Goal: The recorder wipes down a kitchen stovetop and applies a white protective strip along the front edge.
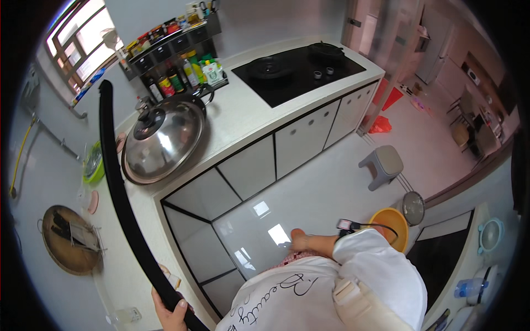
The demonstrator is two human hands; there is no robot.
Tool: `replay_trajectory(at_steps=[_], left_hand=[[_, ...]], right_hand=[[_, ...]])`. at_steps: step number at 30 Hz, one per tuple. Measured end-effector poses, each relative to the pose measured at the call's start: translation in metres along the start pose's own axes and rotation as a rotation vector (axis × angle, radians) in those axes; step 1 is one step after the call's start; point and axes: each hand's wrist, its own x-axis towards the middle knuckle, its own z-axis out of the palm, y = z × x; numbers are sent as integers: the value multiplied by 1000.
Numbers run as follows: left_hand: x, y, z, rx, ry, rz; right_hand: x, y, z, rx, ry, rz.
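Note:
My left hand (172, 312) is at the bottom left, its thumb wrapped over the lower part of a long black bar (124, 207). The bar rises past the counter corner and looks bent; its lower end runs out of the picture. A small beige item (173, 278), partly hidden by the bar, lies just beyond my fingers. My right hand (299, 240) hangs low in front of my shirt, above the glossy floor. It is blurred, so its fingers are hard to make out. A black device on a strap (347, 226) with a cable sits by my right sleeve.
A wok with a domed steel lid (165, 138) stands on the white counter (232, 124), near sauce bottles (182, 74) and a black cooktop (296, 72). A round pan (70, 244) leans at left. A grey stool (383, 163) and yellow basin (389, 219) stand on the floor.

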Motion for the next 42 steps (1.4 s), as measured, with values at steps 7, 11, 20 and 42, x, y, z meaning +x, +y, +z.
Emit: replay_trajectory(at_steps=[7, 11, 20, 42], left_hand=[[48, 11, 144, 49, -289, -90], [78, 24, 275, 79, -526, -115], [155, -6, 504, 424, -838, 268], [296, -20, 809, 879, -892, 563]], right_hand=[[-99, 119, -12, 415, 76, 277], [-100, 198, -23, 487, 83, 303], [-169, 343, -56, 762, 622, 543], [-143, 490, -91, 754, 623, 602]])
